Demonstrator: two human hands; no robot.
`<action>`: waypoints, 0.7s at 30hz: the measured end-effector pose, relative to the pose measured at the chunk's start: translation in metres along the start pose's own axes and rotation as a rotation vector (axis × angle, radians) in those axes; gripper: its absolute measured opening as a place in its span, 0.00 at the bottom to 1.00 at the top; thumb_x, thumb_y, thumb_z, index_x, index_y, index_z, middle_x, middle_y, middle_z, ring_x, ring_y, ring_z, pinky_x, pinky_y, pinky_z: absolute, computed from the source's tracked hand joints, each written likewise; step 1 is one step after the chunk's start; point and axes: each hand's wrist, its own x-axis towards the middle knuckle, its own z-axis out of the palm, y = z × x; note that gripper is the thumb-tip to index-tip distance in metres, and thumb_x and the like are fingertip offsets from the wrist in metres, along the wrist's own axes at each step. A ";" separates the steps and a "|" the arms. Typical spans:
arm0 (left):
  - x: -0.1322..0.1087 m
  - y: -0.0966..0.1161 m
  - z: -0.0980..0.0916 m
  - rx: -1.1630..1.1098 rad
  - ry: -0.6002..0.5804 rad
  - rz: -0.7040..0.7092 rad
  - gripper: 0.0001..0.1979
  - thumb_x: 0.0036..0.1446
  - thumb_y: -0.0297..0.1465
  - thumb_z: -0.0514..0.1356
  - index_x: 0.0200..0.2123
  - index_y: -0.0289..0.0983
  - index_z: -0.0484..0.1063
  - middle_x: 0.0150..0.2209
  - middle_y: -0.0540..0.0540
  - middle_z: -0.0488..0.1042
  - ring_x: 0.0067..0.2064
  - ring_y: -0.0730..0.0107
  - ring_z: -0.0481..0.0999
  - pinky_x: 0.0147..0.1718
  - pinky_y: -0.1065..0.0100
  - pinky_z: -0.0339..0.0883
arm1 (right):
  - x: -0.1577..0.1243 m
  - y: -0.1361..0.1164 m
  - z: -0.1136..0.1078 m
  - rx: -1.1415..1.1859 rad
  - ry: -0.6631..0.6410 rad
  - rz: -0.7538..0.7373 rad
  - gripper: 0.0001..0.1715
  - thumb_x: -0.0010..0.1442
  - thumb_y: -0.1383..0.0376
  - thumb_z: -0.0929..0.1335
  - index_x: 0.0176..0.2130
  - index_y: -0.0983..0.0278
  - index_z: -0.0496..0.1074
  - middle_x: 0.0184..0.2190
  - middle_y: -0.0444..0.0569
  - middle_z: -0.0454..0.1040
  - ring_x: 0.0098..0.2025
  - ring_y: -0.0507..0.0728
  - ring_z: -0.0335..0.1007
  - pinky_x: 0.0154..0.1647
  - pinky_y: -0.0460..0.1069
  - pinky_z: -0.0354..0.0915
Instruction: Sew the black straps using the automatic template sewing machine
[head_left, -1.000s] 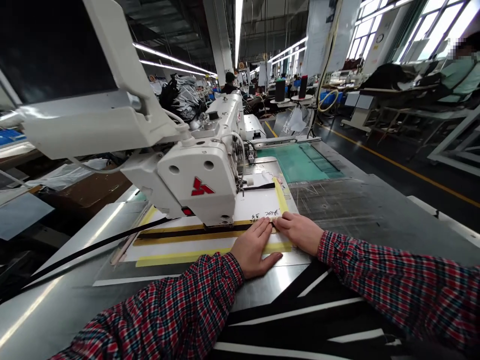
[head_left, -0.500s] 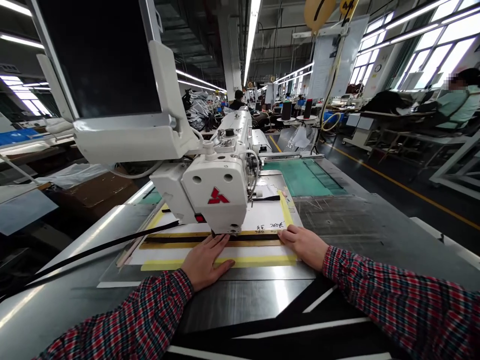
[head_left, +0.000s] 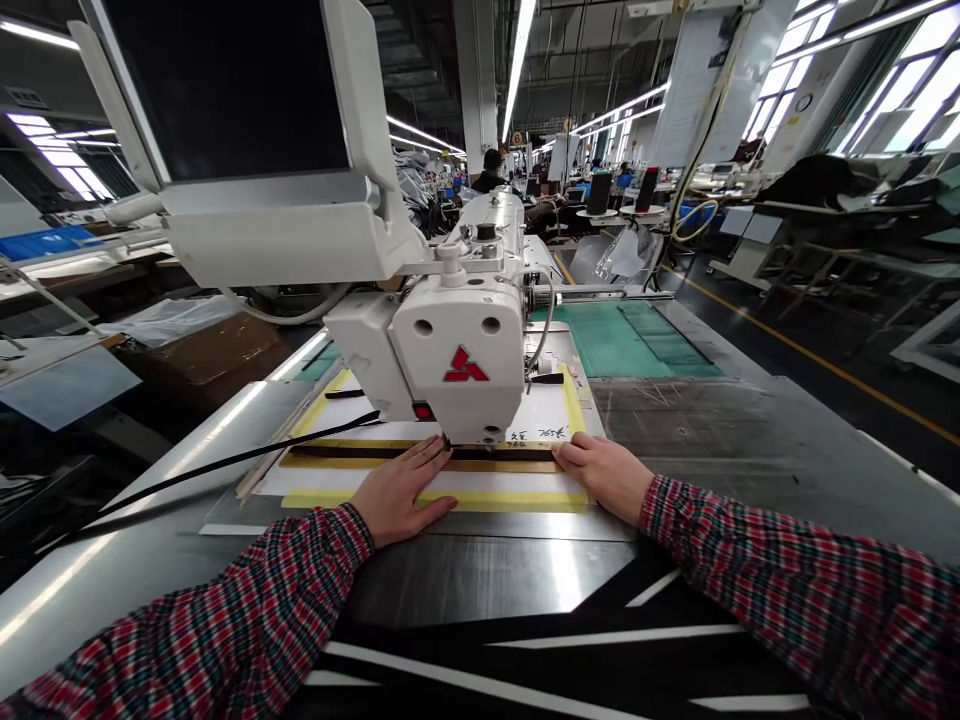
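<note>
The left hand lay palm down on the white sewing template, fingers stretched out and slightly fanned, holding nothing. Its fingertips reached the black strip just in front of the sewing machine head. The right hand pressed flat on the template's right end, its fingers a little bent and close together, their tips at the end of the strip; it gripped nothing either. The black strip ran along a brown-edged channel across the template, passed under the machine head, and trailed off to the left over the steel table. Yellow tape bordered the template's near edge, beneath both palms. Black-and-white striped fabric lay on the table nearest the person.
</note>
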 end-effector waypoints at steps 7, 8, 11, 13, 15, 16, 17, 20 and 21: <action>-0.012 -0.021 0.000 -0.040 0.038 0.064 0.31 0.60 0.44 0.50 0.60 0.30 0.52 0.62 0.41 0.51 0.62 0.60 0.50 0.59 0.61 0.50 | 0.017 -0.009 0.003 0.010 0.037 -0.013 0.12 0.62 0.72 0.61 0.45 0.72 0.68 0.41 0.55 0.65 0.38 0.59 0.58 0.36 0.52 0.66; -0.014 -0.024 -0.001 -0.045 0.033 0.066 0.31 0.60 0.43 0.50 0.61 0.31 0.51 0.62 0.41 0.50 0.62 0.61 0.50 0.59 0.61 0.50 | 0.020 -0.010 0.003 0.013 0.045 -0.014 0.12 0.62 0.72 0.61 0.44 0.71 0.69 0.41 0.55 0.65 0.38 0.59 0.58 0.36 0.52 0.66; -0.019 -0.032 -0.003 -0.053 0.024 0.057 0.31 0.60 0.42 0.51 0.62 0.32 0.49 0.62 0.43 0.49 0.62 0.62 0.50 0.59 0.61 0.50 | 0.028 -0.015 0.003 0.020 0.058 -0.014 0.11 0.62 0.72 0.60 0.42 0.71 0.69 0.41 0.55 0.64 0.38 0.59 0.58 0.36 0.52 0.65; -0.023 -0.036 -0.004 -0.049 0.018 0.050 0.31 0.61 0.42 0.50 0.62 0.33 0.49 0.62 0.43 0.49 0.62 0.62 0.50 0.59 0.62 0.50 | 0.033 -0.018 0.001 0.015 0.041 -0.020 0.10 0.62 0.72 0.60 0.41 0.70 0.70 0.40 0.55 0.64 0.38 0.59 0.58 0.35 0.52 0.64; -0.026 -0.040 -0.005 -0.043 0.012 0.045 0.30 0.61 0.42 0.50 0.62 0.34 0.49 0.63 0.44 0.49 0.63 0.63 0.49 0.59 0.62 0.50 | 0.038 -0.020 -0.001 0.014 0.017 -0.025 0.09 0.62 0.72 0.61 0.40 0.70 0.70 0.39 0.55 0.64 0.38 0.59 0.57 0.34 0.52 0.63; -0.028 -0.043 -0.006 -0.041 0.008 0.044 0.30 0.61 0.42 0.50 0.62 0.34 0.49 0.63 0.44 0.48 0.63 0.63 0.49 0.59 0.63 0.50 | 0.040 -0.022 -0.003 0.014 0.013 -0.023 0.09 0.62 0.71 0.61 0.39 0.70 0.70 0.39 0.55 0.64 0.38 0.59 0.57 0.33 0.52 0.63; -0.030 -0.045 -0.006 -0.037 0.006 0.042 0.30 0.61 0.41 0.50 0.62 0.34 0.49 0.63 0.45 0.48 0.63 0.63 0.49 0.59 0.63 0.50 | 0.043 -0.023 -0.004 0.015 0.016 -0.021 0.09 0.62 0.71 0.61 0.40 0.70 0.69 0.39 0.55 0.64 0.38 0.59 0.57 0.33 0.52 0.62; -0.036 -0.053 -0.007 -0.030 0.001 0.043 0.30 0.62 0.41 0.49 0.62 0.35 0.48 0.63 0.45 0.48 0.62 0.63 0.50 0.59 0.63 0.50 | 0.050 -0.028 -0.006 0.016 0.022 -0.018 0.09 0.62 0.70 0.62 0.41 0.70 0.69 0.38 0.55 0.64 0.38 0.60 0.57 0.32 0.52 0.62; -0.038 -0.055 -0.007 -0.030 -0.001 0.044 0.29 0.62 0.41 0.49 0.62 0.35 0.47 0.63 0.45 0.47 0.62 0.63 0.50 0.59 0.63 0.50 | 0.052 -0.029 -0.007 0.016 0.019 -0.021 0.09 0.61 0.70 0.62 0.41 0.70 0.69 0.38 0.55 0.64 0.38 0.60 0.57 0.32 0.52 0.62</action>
